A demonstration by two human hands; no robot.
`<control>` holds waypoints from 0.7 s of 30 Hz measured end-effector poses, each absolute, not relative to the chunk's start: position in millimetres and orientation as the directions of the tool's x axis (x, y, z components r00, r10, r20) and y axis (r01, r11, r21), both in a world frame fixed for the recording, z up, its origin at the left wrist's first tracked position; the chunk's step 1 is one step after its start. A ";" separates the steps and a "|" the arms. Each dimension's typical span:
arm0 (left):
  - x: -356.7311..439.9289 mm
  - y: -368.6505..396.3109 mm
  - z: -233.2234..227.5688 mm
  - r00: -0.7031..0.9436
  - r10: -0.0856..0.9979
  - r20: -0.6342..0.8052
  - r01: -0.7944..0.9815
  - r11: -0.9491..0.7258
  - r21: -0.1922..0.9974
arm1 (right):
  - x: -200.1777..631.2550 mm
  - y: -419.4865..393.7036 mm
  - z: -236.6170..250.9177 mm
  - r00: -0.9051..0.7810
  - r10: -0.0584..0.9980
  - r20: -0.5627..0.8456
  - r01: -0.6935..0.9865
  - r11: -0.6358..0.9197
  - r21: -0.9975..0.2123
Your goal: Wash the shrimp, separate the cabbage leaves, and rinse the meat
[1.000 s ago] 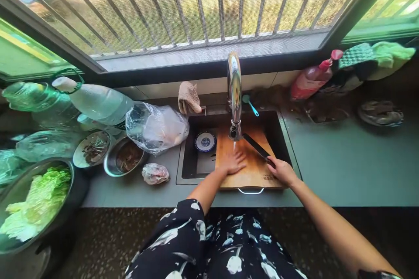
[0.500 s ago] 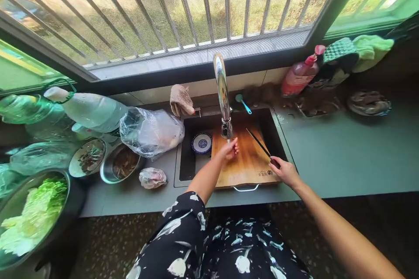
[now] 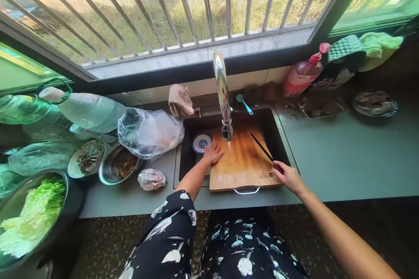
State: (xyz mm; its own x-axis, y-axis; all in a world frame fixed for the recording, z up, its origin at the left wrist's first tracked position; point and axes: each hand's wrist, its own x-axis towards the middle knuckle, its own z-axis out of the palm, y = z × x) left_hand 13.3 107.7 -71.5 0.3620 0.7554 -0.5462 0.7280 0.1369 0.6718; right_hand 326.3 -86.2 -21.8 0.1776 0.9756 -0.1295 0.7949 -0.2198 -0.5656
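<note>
A wooden cutting board (image 3: 238,165) lies across the sink (image 3: 278,128), its metal handle toward me. My left hand (image 3: 213,153) rests with fingers spread on the board's left edge, beside a blue-and-white dish (image 3: 200,143) in the basin. Wrapped around a knife handle, my right hand (image 3: 288,176) is over the board's right side. The dark blade of the knife (image 3: 261,146) points away from me and to the left. Water runs from the chrome faucet (image 3: 225,128) onto the board.
On the left are a plastic bag (image 3: 152,133), a wrapped bundle (image 3: 152,179), a metal bowl (image 3: 108,178), a plate (image 3: 76,165) and a pot of cabbage (image 3: 70,200). A pink soap bottle (image 3: 303,76) and a covered bowl (image 3: 375,103) stand right. A blue-handled brush (image 3: 246,105) lies behind the sink.
My left hand has moved from under the faucet leftward to the board's left edge, and its curled fingers have spread. My right hand still holds the knife in nearly the same place.
</note>
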 end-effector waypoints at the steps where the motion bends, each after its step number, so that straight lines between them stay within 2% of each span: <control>1: 18.5 114.8 -72.6 0.295 0.784 -0.547 0.692 0.219 0.688 | 327.1 -87.2 -22.0 0.181 0.976 -0.121 0.794 -0.218 -0.567; 5: 62.8 115.3 -76.2 0.301 0.750 -0.589 0.552 0.366 0.749 | 329.1 -89.6 -23.8 0.215 0.966 -0.141 0.780 -0.257 -0.571; 9: 97.9 101.6 -74.5 0.437 0.657 -0.614 0.418 0.456 0.786 | 327.9 -89.3 -20.3 0.232 0.958 -0.171 0.765 -0.288 -0.576; 12: 89.7 80.8 -66.8 0.542 0.594 -0.594 0.364 0.471 0.803 | 328.8 -90.2 -17.5 0.235 0.956 -0.176 0.757 -0.293 -0.583; 14: 70.3 60.4 -61.6 0.659 0.548 -0.515 0.352 0.380 0.855 | 330.8 -91.8 -17.7 0.235 0.958 -0.167 0.750 -0.288 -0.595; 17: 36.7 40.8 -58.9 0.845 0.393 -0.362 0.372 0.054 0.927 | 333.9 -94.3 -20.4 0.240 0.959 -0.151 0.738 -0.282 -0.614; 19: 19.7 49.0 -61.9 0.851 0.344 -0.397 0.471 -0.167 0.866 | 334.8 -95.1 -21.4 0.246 0.957 -0.155 0.731 -0.288 -0.618; 20: 13.7 60.0 -64.5 0.817 0.369 -0.444 0.545 -0.239 0.804 | 334.9 -95.2 -21.1 0.247 0.956 -0.157 0.730 -0.290 -0.618; 21: 9.2 74.5 -67.5 0.750 0.441 -0.493 0.629 -0.245 0.738 | 334.8 -95.1 -20.4 0.246 0.957 -0.157 0.731 -0.289 -0.618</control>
